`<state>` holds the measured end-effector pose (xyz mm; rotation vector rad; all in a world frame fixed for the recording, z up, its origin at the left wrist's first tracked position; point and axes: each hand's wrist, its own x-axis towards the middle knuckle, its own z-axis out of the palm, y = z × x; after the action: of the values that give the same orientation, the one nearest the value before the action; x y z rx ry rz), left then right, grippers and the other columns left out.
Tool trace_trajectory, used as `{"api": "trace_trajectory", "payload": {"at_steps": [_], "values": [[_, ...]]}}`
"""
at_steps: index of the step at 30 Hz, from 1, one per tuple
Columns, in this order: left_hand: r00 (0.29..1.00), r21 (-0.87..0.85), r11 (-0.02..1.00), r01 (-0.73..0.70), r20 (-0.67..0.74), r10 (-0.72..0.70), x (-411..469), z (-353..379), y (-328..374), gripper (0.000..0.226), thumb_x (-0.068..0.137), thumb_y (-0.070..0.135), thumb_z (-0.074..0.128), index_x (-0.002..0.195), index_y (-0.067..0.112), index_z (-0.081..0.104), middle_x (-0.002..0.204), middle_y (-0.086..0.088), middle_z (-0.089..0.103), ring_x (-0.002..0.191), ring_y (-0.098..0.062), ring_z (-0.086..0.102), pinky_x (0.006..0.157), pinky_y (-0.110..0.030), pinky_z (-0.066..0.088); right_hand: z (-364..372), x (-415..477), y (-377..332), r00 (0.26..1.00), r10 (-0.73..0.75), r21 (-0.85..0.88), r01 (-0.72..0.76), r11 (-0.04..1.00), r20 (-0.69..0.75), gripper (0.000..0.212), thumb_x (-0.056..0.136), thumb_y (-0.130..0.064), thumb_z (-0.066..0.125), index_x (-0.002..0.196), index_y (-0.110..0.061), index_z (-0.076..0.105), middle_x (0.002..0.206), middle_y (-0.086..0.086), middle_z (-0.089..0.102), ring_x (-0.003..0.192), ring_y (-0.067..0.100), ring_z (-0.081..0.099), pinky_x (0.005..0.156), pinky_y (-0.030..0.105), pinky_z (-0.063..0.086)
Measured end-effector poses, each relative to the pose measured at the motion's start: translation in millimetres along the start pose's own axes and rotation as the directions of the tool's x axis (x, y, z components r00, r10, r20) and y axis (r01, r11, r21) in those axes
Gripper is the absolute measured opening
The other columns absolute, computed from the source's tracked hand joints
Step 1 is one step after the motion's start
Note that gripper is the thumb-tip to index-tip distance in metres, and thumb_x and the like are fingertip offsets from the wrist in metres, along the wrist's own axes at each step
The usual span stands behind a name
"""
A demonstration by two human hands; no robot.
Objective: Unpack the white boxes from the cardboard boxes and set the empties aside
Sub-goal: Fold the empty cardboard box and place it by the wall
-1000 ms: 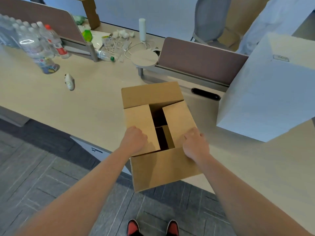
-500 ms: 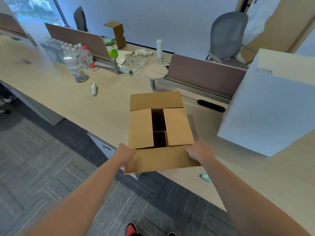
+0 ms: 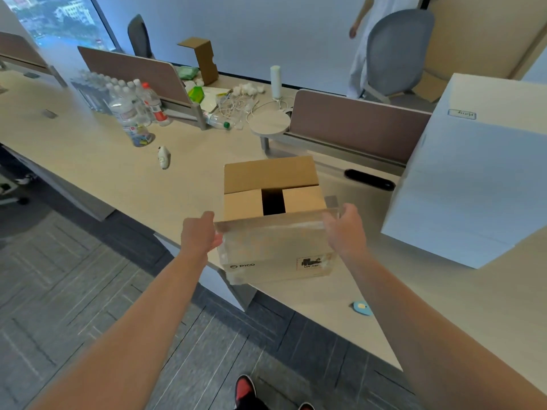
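A brown cardboard box (image 3: 270, 174) stands at the desk's near edge, its front printed with a PICO logo. Its far flap lies open away from me. Two inner flaps are folded nearly flat, with a dark gap between them, so I cannot see what is inside. My left hand (image 3: 198, 235) grips the left end of the near flap (image 3: 273, 232), and my right hand (image 3: 344, 229) grips its right end. The flap is motion-blurred. A large white box (image 3: 473, 179) stands on the desk to the right.
Several water bottles (image 3: 130, 105), tangled cables (image 3: 236, 103), a round stand (image 3: 270, 123) and brown divider panels (image 3: 355, 128) sit behind the box. A small white device (image 3: 163, 156) lies at the left, a blue object (image 3: 362, 308) near the front edge. A person (image 3: 365, 39) stands by a grey chair (image 3: 393, 51).
My hands left the inner flaps and took the ends of the near flap, which has swung up in front of the opening. My view has pulled back and up.
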<state>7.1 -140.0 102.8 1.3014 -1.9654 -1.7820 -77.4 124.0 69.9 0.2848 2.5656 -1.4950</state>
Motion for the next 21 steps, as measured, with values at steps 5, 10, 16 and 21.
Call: {"api": "trace_trajectory", "payload": {"at_steps": [5, 10, 16, 21], "values": [[0.988, 0.3, 0.949, -0.095, 0.146, 0.053, 12, 17, -17, 0.044, 0.086, 0.037, 0.054, 0.123, 0.012, 0.051, 0.111, -0.006, 0.061, 0.098, -0.025, 0.064, 0.089, -0.044, 0.054, 26, 3, 17, 0.991, -0.06, -0.189, 0.081, 0.979, 0.116, 0.049, 0.091, -0.026, 0.053, 0.137, -0.013, 0.044, 0.139, 0.004, 0.039, 0.098, 0.019, 0.052, 0.082, 0.034, 0.04], [0.937, 0.549, 0.807, -0.217, 0.348, 0.016, 9, 35, -36, 0.014, 0.099, 0.027, 0.047, 0.109, 0.02, 0.053, 0.1, 0.0, 0.057, 0.093, -0.021, 0.055, 0.083, -0.034, 0.044, 43, 7, 32, 0.973, -0.061, -0.481, 0.163, 0.861, 0.221, 0.009, 0.089, -0.02, 0.046, 0.092, -0.015, 0.054, 0.092, 0.0, 0.055, 0.084, 0.023, 0.055, 0.063, 0.031, 0.04], [0.901, 0.615, 0.725, -0.311, 0.433, 0.02, 19, 33, -33, 0.019, 0.097, 0.024, 0.046, 0.092, 0.011, 0.059, 0.094, -0.01, 0.061, 0.081, -0.022, 0.053, 0.07, -0.031, 0.042, 57, 11, 26, 0.986, -0.063, -0.586, 0.141, 0.798, 0.152, 0.014, 0.089, -0.018, 0.042, 0.089, -0.013, 0.056, 0.096, 0.004, 0.053, 0.092, 0.027, 0.054, 0.066, 0.032, 0.043], [0.885, 0.55, 0.756, -0.355, 0.459, 0.082, 45, 30, -13, 0.022, 0.096, 0.024, 0.047, 0.085, 0.01, 0.059, 0.079, -0.002, 0.062, 0.07, -0.018, 0.055, 0.062, -0.03, 0.041, 67, 21, 7, 0.987, -0.143, -0.565, 0.161, 0.809, 0.076, 0.018, 0.093, -0.021, 0.042, 0.095, -0.011, 0.057, 0.104, 0.007, 0.052, 0.103, 0.03, 0.052, 0.075, 0.037, 0.046]]}}
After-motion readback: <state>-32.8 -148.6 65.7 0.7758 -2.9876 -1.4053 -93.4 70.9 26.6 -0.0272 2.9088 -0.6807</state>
